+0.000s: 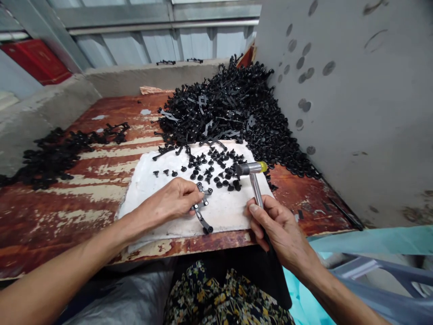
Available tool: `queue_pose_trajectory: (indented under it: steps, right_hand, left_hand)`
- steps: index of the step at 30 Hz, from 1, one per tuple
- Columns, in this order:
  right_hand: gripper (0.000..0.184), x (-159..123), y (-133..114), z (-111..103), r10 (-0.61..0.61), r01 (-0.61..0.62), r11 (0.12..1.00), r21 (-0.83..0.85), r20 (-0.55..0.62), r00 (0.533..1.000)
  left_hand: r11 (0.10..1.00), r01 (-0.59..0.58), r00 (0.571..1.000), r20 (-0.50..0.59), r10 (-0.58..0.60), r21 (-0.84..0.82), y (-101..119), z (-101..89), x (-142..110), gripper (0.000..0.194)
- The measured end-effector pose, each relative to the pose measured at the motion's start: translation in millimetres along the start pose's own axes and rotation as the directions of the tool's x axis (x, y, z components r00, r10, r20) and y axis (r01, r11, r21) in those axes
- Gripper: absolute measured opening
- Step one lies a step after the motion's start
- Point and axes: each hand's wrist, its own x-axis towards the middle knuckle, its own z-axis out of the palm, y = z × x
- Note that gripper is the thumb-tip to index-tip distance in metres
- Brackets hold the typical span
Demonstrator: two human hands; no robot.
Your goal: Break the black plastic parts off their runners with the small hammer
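Pinched in my left hand (179, 198) is a black jointed plastic bracket (203, 220) with round ends, held just over a white cloth pad (149, 180). My right hand (275, 225) wraps round the metal shaft of a small mallet (256, 187), its head upright with a dark face to the left and a yellow face to the right. Beyond both hands, several small black round-headed pegs (209, 169) lie scattered on the pad. Part of the bracket is hidden under my left fingers.
A large heap of black plastic parts (216, 104) fills the back right, against a grey panel (338, 99). Another dark pile of parts (57, 158) lies at the left on the worn reddish tabletop (91, 198). A red box (37, 61) stands on the left ledge.
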Motion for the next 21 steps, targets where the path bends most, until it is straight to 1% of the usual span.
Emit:
queue_pose_trajectory:
  steps: [2,4,6,9,12,15,19,21]
  right_hand:
    - [0.039,0,0,0,0.0,0.0,1.0,0.002,-0.002,1.0]
    - [0.039,0,0,0,0.004,-0.004,1.0,0.007,-0.001,1.0]
    - [0.039,0,0,0,0.005,-0.005,1.0,0.008,-0.003,1.0]
    - [0.038,1,0,0,0.002,-0.002,1.0,0.003,-0.004,1.0]
    - [0.037,1,1,0,0.006,-0.006,1.0,0.002,-0.007,1.0]
    - [0.037,0,1,0,0.016,-0.016,1.0,0.001,-0.012,1.0]
    - [0.037,0,2,0,0.016,-0.016,1.0,0.004,-0.013,1.0]
    - [0.037,0,2,1,0.015,-0.015,1.0,0.006,-0.013,1.0]
  left_hand:
    - [0.998,0.036,0.999,-0.036,-0.038,-0.054,-1,-0.9,-2,0.031]
    - [0.984,0.108,0.992,-0.051,-0.116,-0.142,-3,-2.5,-3,0.029]
    - [0.963,0.16,0.985,-0.028,-0.17,-0.215,-5,-3.5,-4,0.027]
    - [0.945,0.196,0.979,0.006,-0.201,-0.261,-7,-3.3,-7,0.024]
    - [0.941,0.195,0.979,-0.002,-0.204,-0.277,-9,-0.9,-10,0.023]
    - [0.953,0.179,0.983,0.008,-0.183,-0.246,-8,4.1,-9,0.025]
    - [0.977,0.119,0.993,0.013,-0.118,-0.178,0,13.9,-8,0.03]
    - [0.978,0.122,0.993,0.018,-0.12,-0.168,5,18.0,-8,0.032]
